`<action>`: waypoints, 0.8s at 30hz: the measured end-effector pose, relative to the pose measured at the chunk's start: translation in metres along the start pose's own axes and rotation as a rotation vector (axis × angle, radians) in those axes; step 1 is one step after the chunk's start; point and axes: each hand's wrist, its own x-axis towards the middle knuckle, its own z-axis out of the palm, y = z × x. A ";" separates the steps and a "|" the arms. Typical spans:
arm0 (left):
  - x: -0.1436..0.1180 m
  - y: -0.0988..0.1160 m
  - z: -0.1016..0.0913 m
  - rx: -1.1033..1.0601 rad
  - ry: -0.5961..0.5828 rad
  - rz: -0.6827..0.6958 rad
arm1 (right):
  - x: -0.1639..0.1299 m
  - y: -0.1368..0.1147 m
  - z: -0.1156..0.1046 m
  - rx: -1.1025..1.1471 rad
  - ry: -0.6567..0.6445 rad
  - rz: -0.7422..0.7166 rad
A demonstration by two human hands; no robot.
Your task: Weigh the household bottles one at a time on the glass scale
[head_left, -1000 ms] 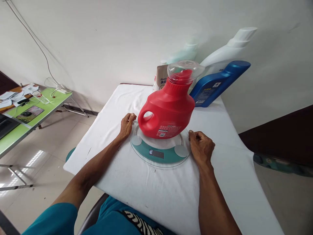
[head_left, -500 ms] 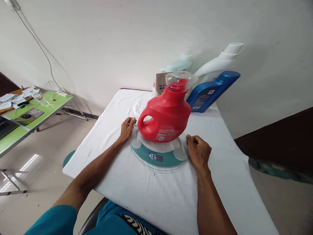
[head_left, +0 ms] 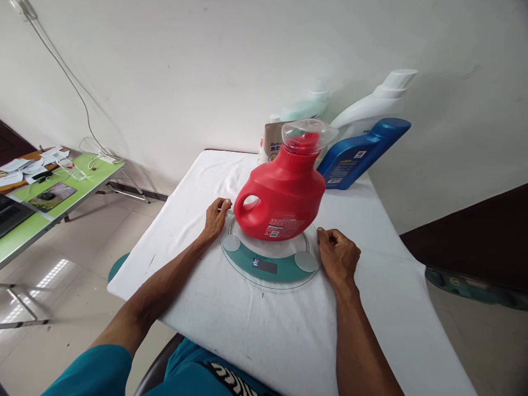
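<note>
A red detergent jug (head_left: 284,195) with a clear cap stands upright on a round glass scale (head_left: 270,264) with a teal band and a dark display. My left hand (head_left: 215,217) rests on the white cloth with its fingertips curled at the scale's left rim. At the scale's right rim sits my right hand (head_left: 338,256), loosely closed, its fingers against the glass edge. Neither hand touches the jug.
Behind the jug lean a blue bottle (head_left: 361,151), a white bottle (head_left: 371,107), a pale green bottle (head_left: 307,107) and a small brown carton (head_left: 270,140) against the wall. The white-covered table (head_left: 247,324) ends close on both sides. A green table (head_left: 45,203) with papers stands at the left.
The scale's display showed digits half a second ago and now looks almost blank. My hands stay at the scale's rim; the view shifted slightly.
</note>
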 end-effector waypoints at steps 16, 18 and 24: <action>-0.002 0.002 -0.001 -0.010 -0.001 -0.006 | -0.001 -0.003 -0.001 0.005 -0.010 0.004; -0.002 0.001 -0.001 -0.003 -0.006 -0.015 | -0.001 -0.002 0.000 0.002 -0.007 -0.009; -0.001 0.003 -0.001 -0.007 0.010 -0.011 | 0.000 0.002 0.000 -0.001 0.000 -0.026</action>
